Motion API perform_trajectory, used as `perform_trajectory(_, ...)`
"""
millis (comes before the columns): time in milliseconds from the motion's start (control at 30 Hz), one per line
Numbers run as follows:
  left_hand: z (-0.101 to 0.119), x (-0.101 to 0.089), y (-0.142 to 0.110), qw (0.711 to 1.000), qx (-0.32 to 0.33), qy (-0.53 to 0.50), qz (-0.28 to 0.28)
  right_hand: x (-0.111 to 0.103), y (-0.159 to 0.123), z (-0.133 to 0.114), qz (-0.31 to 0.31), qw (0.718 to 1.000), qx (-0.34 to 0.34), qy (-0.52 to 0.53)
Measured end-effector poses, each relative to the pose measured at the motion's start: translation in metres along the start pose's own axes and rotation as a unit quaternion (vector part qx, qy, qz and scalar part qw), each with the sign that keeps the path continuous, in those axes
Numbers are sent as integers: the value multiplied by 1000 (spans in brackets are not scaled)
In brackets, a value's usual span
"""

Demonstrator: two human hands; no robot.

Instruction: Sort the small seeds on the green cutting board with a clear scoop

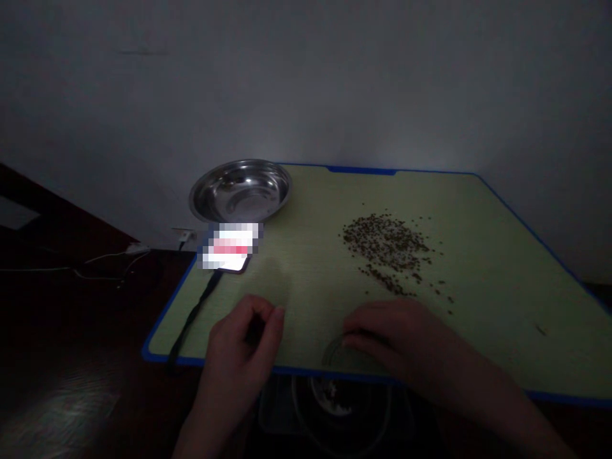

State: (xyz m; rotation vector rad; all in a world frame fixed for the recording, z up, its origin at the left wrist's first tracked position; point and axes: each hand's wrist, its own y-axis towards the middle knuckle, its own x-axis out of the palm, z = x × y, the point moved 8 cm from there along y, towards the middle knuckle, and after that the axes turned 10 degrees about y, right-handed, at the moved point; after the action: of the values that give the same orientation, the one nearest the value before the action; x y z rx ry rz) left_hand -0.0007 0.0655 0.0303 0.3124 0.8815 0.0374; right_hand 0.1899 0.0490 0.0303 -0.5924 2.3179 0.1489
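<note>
1 loose patch of dark grains (pixel 387 242) lies just beyond the right hand (pixel 387 328) and right of the left hand (pixel 251 335). Both hands curl; whether the left pinches anything, or the right grips the round see-through object (pixel 335 352), I cannot tell.

Rd. item (pixel 336 354) part-hidden by R hand (pixel 394 333)

On the blue-rimmed tabletop (pixel 306 255), a steel bowl (pixel 213 194) stands at the far-left corner, a lit phone (pixel 234 260) by the left edge. Dark grains (pixel 387 241) lie scattered mid-surface, a round object (pixel 337 356) at the near edge.
</note>
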Motion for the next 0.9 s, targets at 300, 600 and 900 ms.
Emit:
perform_trajectory(300,-1,0,1,1000,11,13,7,-74,-53,61,201,973,108,-34)
perform_trajectory(600,0,0,2,1000,-7,19,6,-58,-37,54,166,980,90,-58)
perform_trajectory(900,-2,1,3,999,-17,28,2,-54,-50,55,170,981,96,-18)
